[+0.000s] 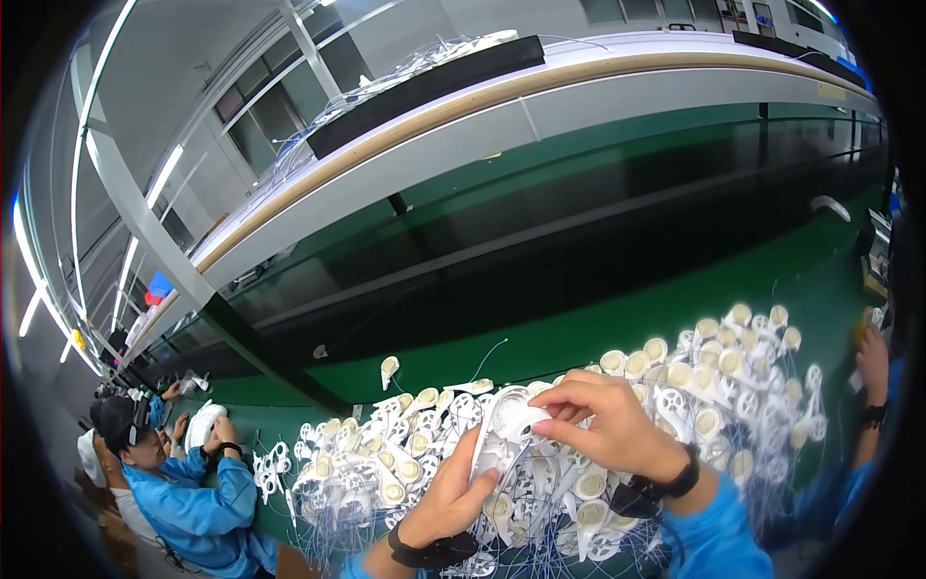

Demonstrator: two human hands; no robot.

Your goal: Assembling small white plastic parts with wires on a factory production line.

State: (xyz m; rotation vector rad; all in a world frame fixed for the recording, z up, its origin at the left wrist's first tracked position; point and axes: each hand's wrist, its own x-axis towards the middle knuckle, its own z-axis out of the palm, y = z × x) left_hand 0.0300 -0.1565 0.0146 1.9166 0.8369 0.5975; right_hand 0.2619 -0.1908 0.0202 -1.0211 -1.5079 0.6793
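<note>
My left hand [449, 497] grips a white plastic housing [503, 425] with a round, hollow end and a narrower body, held tilted above the bench. At the right side of its round end, the thumb and fingers of my right hand [610, 420] are pinched together. What they hold, if anything, is too small and covered to make out. Under and around both hands spreads a big pile of white paddle-shaped parts [709, 422], many with cream round discs and thin wires [367, 526] trailing toward me.
A black conveyor belt [579, 232] runs beyond the green bench [439, 352], below a raised shelf [666, 63]. A metal post [145, 212] rises at left. One co-worker [193, 492] in blue sits at left, handling a white part; another person's arm [871, 376] shows at right.
</note>
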